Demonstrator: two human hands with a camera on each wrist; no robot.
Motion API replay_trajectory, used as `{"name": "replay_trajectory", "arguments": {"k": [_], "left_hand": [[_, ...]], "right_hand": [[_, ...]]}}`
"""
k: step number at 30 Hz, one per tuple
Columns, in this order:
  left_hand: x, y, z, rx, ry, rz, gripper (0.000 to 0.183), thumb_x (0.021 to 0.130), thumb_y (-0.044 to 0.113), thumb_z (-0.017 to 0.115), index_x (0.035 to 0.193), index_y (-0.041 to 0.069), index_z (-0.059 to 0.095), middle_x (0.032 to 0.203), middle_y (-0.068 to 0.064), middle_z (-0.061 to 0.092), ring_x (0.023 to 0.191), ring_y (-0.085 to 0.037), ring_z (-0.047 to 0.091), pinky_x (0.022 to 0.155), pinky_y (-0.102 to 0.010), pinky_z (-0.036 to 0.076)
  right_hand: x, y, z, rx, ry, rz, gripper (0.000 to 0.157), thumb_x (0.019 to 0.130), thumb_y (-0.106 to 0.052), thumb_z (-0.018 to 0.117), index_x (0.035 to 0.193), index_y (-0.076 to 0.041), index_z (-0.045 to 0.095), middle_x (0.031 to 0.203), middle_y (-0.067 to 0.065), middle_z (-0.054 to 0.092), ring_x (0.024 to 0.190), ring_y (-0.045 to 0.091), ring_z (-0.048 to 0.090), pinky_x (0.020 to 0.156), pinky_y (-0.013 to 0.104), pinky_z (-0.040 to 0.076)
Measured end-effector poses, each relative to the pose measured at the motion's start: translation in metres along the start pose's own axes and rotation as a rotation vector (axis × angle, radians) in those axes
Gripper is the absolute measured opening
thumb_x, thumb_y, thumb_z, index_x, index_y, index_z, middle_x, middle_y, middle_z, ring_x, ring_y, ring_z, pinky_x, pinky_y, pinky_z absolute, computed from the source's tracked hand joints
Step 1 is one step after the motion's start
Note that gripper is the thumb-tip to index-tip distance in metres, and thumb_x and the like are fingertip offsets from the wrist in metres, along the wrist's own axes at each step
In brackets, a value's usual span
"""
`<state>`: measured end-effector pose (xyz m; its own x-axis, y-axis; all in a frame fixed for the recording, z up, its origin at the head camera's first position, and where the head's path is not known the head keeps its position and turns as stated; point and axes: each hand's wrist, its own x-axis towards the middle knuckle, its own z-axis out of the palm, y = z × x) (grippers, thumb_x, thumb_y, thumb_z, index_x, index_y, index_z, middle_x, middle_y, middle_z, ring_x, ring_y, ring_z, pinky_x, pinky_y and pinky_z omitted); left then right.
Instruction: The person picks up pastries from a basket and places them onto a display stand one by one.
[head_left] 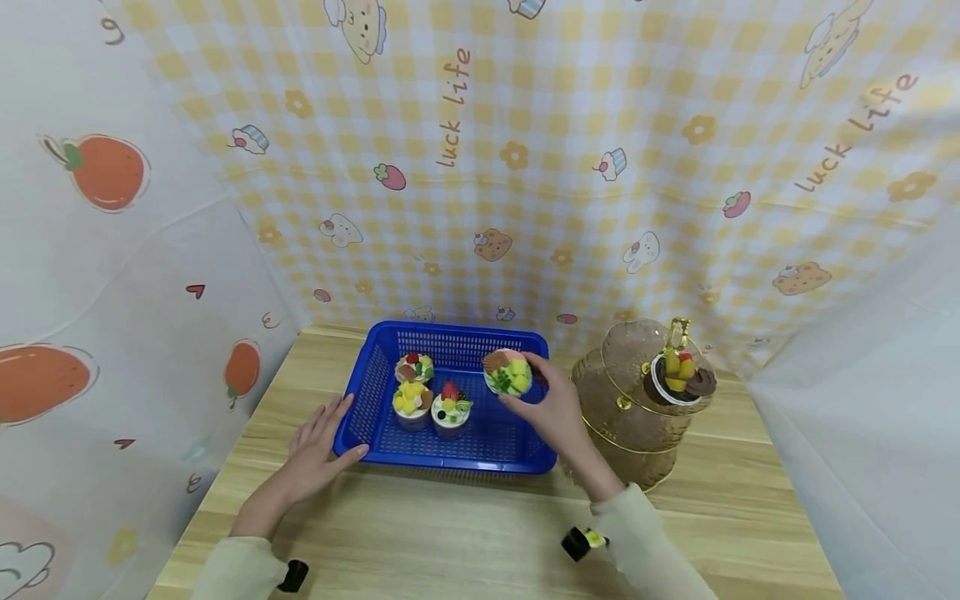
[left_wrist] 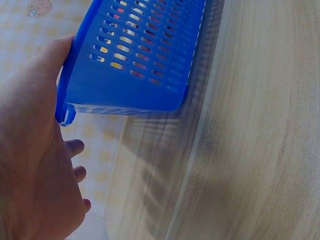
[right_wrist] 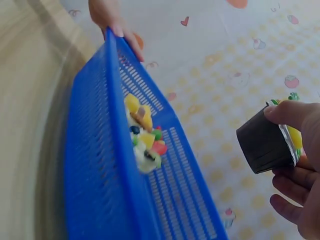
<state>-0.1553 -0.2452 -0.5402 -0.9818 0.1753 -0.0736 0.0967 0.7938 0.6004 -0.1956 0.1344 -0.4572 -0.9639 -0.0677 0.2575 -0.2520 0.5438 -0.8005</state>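
Note:
My right hand pinches a cupcake by its top edge, thumb on one side and fingers on the other. It has a dark cup and a topping of green and yellow pieces, and hangs over the right part of the blue basket. My left hand rests on the basket's left rim near the front corner, its fingers fairly straight. Inside the basket's left half stand a yellow-topped cupcake, a strawberry-topped cupcake and a further cupcake behind them.
Right of the basket stands a tiered amber stand with gold edges and a gold handle. A dark cupcake with yellow fruit sits tilted in view on its upper tier. A patterned cloth hangs behind the wooden table.

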Motion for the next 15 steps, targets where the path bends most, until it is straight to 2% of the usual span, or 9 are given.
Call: {"name": "replay_trajectory", "arguments": {"k": [4,10,15], "left_hand": [[0.001,-0.002,0.001,0.003,-0.003,0.0,0.089,0.094,0.055,0.056,0.161,0.025,0.004,0.166,-0.024,0.008,0.15,-0.053,0.002,0.11,-0.078,0.001],[0.002,-0.004,0.002,0.007,-0.003,0.006,0.089,0.094,0.056,0.056,0.161,0.027,0.004,0.166,-0.023,0.008,0.15,-0.052,0.003,0.11,-0.078,0.001],[0.001,-0.004,0.002,0.01,0.003,0.004,0.089,0.095,0.055,0.056,0.161,0.026,0.004,0.166,-0.023,0.008,0.149,-0.053,0.003,0.11,-0.078,0.002]], "right_hand": [[-0.023,0.014,-0.017,-0.027,0.07,0.003,0.071,0.076,-0.023,0.086,0.139,-0.013,0.055,0.129,0.011,0.062,0.109,0.025,0.06,0.092,0.048,0.052],[-0.051,0.034,-0.04,-0.072,0.178,0.057,0.07,0.073,-0.019,0.088,0.136,-0.014,0.058,0.122,0.007,0.065,0.106,0.018,0.058,0.089,0.035,0.048],[-0.064,0.045,-0.054,-0.094,0.263,0.118,0.072,0.071,-0.016,0.088,0.136,-0.009,0.058,0.124,0.012,0.066,0.106,0.021,0.059,0.088,0.023,0.045]]}}
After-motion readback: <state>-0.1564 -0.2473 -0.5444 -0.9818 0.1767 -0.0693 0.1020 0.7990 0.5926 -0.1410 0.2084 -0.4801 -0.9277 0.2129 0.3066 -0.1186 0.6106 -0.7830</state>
